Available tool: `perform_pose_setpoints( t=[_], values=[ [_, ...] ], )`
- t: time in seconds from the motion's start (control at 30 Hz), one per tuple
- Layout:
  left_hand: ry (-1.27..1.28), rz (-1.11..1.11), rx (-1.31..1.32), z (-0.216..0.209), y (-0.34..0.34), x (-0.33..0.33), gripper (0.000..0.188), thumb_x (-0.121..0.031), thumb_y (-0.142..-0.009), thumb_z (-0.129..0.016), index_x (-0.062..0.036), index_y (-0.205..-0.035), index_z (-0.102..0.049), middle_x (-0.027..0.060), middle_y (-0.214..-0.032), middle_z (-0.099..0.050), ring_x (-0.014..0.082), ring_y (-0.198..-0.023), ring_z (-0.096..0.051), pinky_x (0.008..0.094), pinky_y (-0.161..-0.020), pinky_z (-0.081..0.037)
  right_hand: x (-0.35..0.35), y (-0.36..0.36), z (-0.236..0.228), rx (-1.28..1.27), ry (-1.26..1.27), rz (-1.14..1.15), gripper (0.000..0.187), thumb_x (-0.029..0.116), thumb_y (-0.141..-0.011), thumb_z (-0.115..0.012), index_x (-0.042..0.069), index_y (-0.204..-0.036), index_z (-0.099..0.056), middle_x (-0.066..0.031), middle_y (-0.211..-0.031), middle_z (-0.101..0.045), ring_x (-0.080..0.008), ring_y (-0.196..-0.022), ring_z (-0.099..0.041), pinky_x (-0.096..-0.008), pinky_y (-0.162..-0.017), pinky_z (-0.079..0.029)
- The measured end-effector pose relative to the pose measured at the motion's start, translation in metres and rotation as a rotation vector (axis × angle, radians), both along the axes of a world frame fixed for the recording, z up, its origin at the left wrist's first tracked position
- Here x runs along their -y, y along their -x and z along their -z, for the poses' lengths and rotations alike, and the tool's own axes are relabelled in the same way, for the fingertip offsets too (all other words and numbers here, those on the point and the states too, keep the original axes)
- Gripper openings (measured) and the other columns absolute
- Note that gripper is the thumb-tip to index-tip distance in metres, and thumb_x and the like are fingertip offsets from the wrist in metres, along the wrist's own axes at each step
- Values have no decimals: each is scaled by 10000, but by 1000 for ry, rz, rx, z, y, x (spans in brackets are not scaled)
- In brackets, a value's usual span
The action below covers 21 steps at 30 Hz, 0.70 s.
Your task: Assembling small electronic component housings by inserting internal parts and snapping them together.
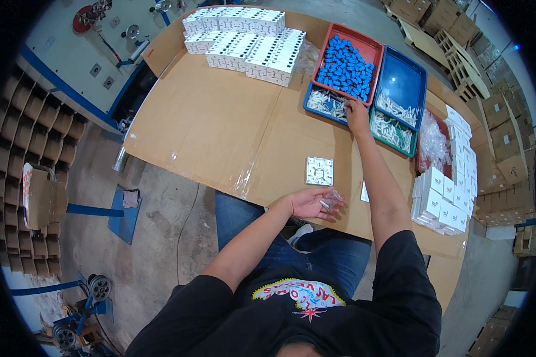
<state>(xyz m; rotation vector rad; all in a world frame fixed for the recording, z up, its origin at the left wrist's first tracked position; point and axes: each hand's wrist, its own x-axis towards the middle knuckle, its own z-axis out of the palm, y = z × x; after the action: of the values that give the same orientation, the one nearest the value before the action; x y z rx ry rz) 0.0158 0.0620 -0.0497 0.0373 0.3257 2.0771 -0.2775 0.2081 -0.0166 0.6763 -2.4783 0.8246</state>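
My left hand is palm up at the table's near edge, holding a small clear plastic bag with a small white piece at its opening or inside it; I cannot tell which. My right hand reaches away to a blue tray of small white and greyish pieces, its fingers drawn together among them. What they pinch, if anything, is too small to make out. Just beyond my left hand a square white frame-like part with cut-outs lies flat on the cardboard.
A red tray of blue plugs overlaps the blue tray. To its right are another blue tray and a green tray, both with white pieces. White boxes and clear bags sit right; stacked white parts stand far left.
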Motion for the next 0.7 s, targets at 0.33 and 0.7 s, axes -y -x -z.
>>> perform_pose_setpoints(
  t=[0.33,0.7],
  values=[
    [-2,-35,21,13,-3,2,540,-426,-1058,-481,-29,-1422,-519,102,-1258,-664,239,-1115,-640,468,-1030,-487,-17,-95,-29,413,456,125,162,163,-922,-739,9,-961,-710,-39,-754,-687,-97,-661,-606,-270,-613,-479],
    [50,-112,-28,2,-8,2,487,-380,-1075,-460,-28,-1409,-505,130,-1291,-637,254,-1142,-626,476,-1048,-477,-55,-294,-33,908,688,46,161,103,-955,-688,0,-1075,-717,3,-855,-687,-50,-671,-570,-213,-604,-467]
  ],
)
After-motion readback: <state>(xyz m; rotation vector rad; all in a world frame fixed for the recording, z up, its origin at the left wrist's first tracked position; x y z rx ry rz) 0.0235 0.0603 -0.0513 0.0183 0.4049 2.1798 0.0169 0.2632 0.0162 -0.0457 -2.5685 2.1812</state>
